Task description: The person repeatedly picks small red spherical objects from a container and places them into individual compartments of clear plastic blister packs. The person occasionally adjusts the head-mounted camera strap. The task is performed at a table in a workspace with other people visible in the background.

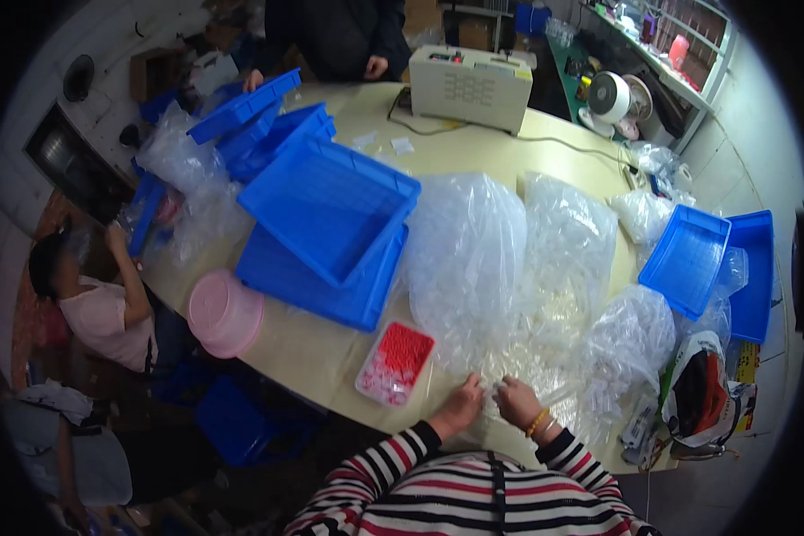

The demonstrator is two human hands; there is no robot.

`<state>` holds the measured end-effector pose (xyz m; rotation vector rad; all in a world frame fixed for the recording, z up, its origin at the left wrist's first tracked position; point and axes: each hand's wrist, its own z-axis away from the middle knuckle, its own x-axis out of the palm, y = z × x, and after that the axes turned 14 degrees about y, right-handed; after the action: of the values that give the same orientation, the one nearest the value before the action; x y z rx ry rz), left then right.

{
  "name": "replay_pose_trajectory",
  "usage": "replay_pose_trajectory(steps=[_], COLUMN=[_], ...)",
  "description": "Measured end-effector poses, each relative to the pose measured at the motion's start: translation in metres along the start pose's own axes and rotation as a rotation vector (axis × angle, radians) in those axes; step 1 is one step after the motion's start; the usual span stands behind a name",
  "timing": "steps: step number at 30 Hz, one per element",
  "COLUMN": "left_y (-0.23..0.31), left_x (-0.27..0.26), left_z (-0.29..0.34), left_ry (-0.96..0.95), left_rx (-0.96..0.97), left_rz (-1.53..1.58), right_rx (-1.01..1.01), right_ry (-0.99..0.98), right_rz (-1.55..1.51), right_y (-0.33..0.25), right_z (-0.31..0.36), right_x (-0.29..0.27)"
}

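My left hand and my right hand are close together near the front edge of the table, fingertips pinched. What they pinch is too small and pale to make out. Just beyond and between them lies a spread of clear plastic material that glints in the light. A white-rimmed clear box of small red pieces sits to the left of my left hand. A large clear plastic bag stands beyond my hands, with a second clear bag to its right.
Stacked blue trays and a pink tub stand to the left. More blue trays are at the right, by a crumpled clear bag. A beige machine with a cable stands at the far edge. Other people are at the far side and left.
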<state>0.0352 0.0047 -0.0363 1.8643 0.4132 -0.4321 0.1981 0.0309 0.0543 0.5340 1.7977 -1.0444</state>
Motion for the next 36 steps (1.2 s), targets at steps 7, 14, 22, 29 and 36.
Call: replay_pose_trajectory(steps=[7,14,22,29,36], left_y=[-0.014,0.012,0.021,0.024,0.028], left_x=[0.020,-0.004,-0.013,-0.014,-0.019], left_z=[0.007,-0.012,-0.017,-0.016,-0.022], left_ry=[0.001,0.063,-0.038,-0.208,-0.148], left_rx=[-0.126,0.031,0.002,-0.020,-0.015], left_rz=[0.003,-0.015,0.033,-0.075,-0.075], right_rx=[0.020,0.040,0.026,0.010,0.251], right_ry=[-0.113,-0.112,-0.124,-0.105,0.053], right_rz=[0.033,-0.073,0.064,0.028,-0.074], right_y=[0.024,0.014,0.004,0.004,0.009], right_z=[-0.001,-0.010,-0.001,0.004,0.014], right_x=[0.009,0.002,0.010,0.019,0.025])
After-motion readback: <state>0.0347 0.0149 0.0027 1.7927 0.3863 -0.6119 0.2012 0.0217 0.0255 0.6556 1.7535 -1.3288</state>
